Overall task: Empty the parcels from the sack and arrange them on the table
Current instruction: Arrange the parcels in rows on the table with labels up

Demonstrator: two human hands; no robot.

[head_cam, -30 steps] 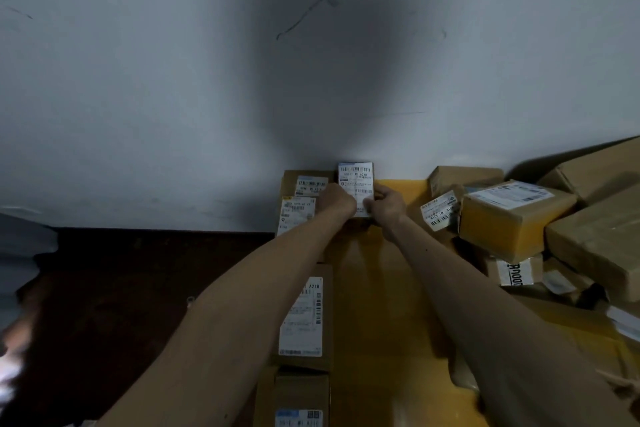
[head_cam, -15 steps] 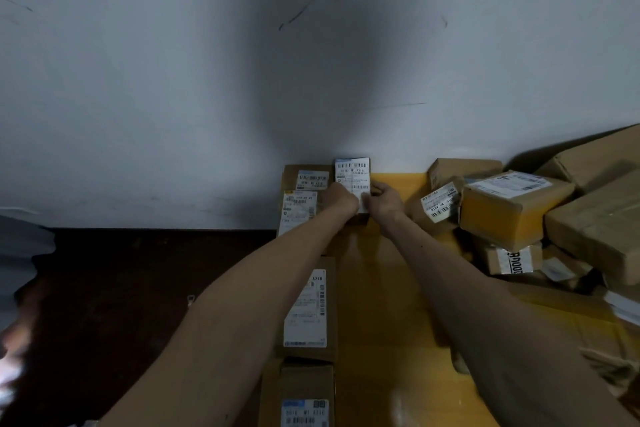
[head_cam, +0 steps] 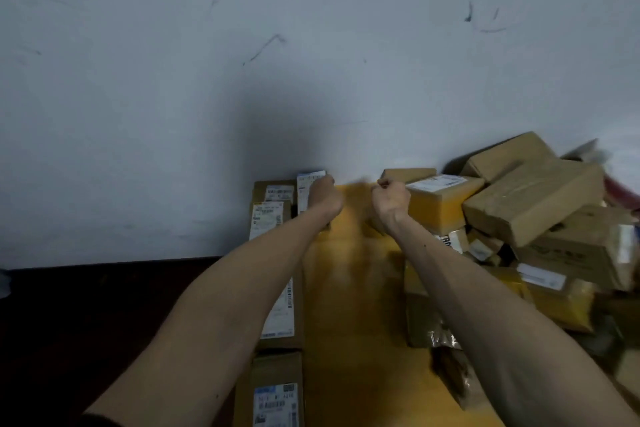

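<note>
While left hand [head_cam: 323,197] holds labelled parcel [head_cam: 304,191], right hand [head_cam: 391,199] curled, apart.

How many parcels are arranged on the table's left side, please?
5: back parcel and second parcel by the wall, upright parcel at the left hand, long parcel under that forearm, near parcel. More may be hidden.

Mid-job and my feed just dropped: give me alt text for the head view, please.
The left hand holds a small labelled parcel upright against the wall, at the far end of a row of parcels on the yellow table. The right hand hovers curled nearby, blurred; a jumbled pile of boxes lies right.
</note>
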